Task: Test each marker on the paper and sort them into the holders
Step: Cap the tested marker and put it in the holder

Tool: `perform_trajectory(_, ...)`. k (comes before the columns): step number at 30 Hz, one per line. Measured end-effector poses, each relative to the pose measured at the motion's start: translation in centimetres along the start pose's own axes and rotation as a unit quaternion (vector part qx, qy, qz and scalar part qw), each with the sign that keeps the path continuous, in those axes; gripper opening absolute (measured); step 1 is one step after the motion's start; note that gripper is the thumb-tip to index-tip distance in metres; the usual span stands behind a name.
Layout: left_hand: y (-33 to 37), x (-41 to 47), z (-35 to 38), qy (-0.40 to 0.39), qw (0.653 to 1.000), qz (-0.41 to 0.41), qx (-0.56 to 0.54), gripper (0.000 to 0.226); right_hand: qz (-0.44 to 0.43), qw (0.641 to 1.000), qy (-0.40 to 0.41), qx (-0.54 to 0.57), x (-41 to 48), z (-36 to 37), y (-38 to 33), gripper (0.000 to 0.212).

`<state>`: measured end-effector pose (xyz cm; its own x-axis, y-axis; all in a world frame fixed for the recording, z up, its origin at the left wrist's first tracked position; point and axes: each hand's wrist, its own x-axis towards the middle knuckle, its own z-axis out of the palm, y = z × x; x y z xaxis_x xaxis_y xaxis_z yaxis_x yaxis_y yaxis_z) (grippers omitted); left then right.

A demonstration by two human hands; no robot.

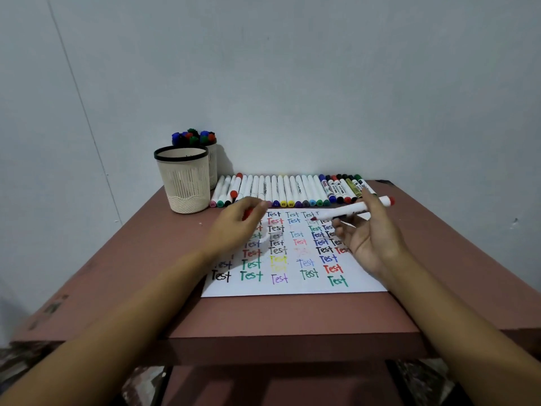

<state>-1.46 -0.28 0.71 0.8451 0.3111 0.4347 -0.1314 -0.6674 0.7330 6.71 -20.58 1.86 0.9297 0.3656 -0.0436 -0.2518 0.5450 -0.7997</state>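
Observation:
My right hand (pixel 367 238) holds an uncapped red marker (pixel 355 208) level above the paper (pixel 292 288), tip pointing left. My left hand (pixel 240 227) hovers over the paper's upper left and grips the red cap (pixel 248 213), which shows only partly between the fingers. The paper is covered with the word "Test" in many colours. A row of markers (pixel 281 190) lies along the table's far edge. In front at the left stands a cream holder (pixel 183 178) with nothing showing above its rim. A second holder (pixel 212 162) behind it is full of markers.
The brown table (pixel 278 317) is small, with a pale wall right behind it. Its near edge lies just below the paper. A loose red-capped marker (pixel 235 189) rests slanted on the left part of the row.

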Motion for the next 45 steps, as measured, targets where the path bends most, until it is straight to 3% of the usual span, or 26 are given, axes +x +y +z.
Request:
perform_trajectory(4, -1.2, 0.8, -0.6, 0.022, 0.995, -0.073, -0.058, 0.040, 0.025, 0.999, -0.014, 0.025, 0.0, -0.2, 0.1, 0.024)
perform_trajectory(7, -2.0, 1.1, -0.5, 0.026, 0.994, -0.104, -0.016, 0.045, -0.016, 0.998, -0.002, -0.063, -0.2, -0.3, 0.1, 0.010)
perform_trajectory(11, -2.2, 0.8, -0.6, 0.014, 0.996, -0.076, 0.040, 0.047, -0.116, 0.947, 0.045, -0.296, -0.3, -0.9, 0.6, 0.024)
perform_trajectory(17, -1.8, 0.7, -0.7, 0.030, 0.995, -0.094, 0.012, 0.036, -0.165, 0.884, 0.111, -0.423, -1.0, -1.1, 0.8, 0.022)
perform_trajectory(21, -1.7, 0.6, -0.9, 0.030, 0.994, -0.100, 0.016, 0.027, -0.157, 0.869, 0.122, -0.453, -1.1, -1.3, 1.0, 0.020)
perform_trajectory(26, -1.5, 0.6, -0.8, 0.032, 0.994, -0.100, 0.028, 0.024, -0.138, 0.883, 0.105, -0.436, -1.0, -1.4, 1.1, 0.015)
perform_trajectory(45, -1.5, 0.6, -0.8, 0.016, 0.994, -0.102, 0.043, 0.029, -0.150, 0.859, 0.097, -0.480, -1.0, -1.4, 1.3, 0.018)
